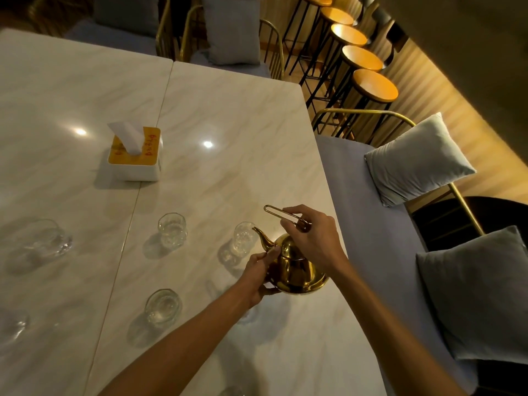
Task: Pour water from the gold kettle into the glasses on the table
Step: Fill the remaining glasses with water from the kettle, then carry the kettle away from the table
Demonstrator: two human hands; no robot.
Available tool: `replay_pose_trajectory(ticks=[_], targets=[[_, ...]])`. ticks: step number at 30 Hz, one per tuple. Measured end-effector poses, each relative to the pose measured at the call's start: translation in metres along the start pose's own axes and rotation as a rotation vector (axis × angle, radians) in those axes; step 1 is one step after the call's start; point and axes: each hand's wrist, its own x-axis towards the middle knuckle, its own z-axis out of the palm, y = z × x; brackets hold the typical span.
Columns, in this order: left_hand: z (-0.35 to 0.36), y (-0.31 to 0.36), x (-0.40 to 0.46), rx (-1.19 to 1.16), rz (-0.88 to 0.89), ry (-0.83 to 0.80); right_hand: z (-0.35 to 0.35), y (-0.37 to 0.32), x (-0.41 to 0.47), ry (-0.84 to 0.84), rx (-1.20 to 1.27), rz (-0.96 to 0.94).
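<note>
The gold kettle [297,270] is near the table's right edge, its spout pointing left toward a clear glass [244,238]. My right hand [311,232] grips the kettle's thin wire handle from above. My left hand [261,274] holds the kettle's body on its left side, thumb by the lid. Whether the kettle rests on the table or hangs just above it, I cannot tell. Other clear glasses stand on the marble table [228,124]: one mid-table [172,230], one nearer me [163,307], one at far left [48,238], one at the left edge [11,324].
A white tissue box [134,155] with a yellow top sits at the table's middle. A grey bench with cushions [417,158] runs along the right side. Round wooden stools [374,85] line up at the back right. Gold-framed chairs stand behind the table.
</note>
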Motion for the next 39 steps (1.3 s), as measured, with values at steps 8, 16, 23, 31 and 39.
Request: replay_pose_trajectory(ticks=[8,16,23,31,39], targets=[[0.003,0.012,-0.017,0.079,0.092,0.079,-0.019,-0.009,-0.021,0.104,0.062,0.002],[0.002,0.020,-0.052,0.134,0.275,0.071,-0.043,-0.035,-0.050,0.209,0.183,0.038],[-0.015,0.008,-0.104,0.210,0.364,-0.004,-0.050,-0.065,-0.109,0.255,0.366,0.023],[-0.054,-0.035,-0.162,0.234,0.475,0.020,-0.028,-0.088,-0.186,0.326,0.466,-0.022],[-0.109,-0.077,-0.211,0.238,0.523,0.119,0.006,-0.111,-0.241,0.238,0.516,-0.103]])
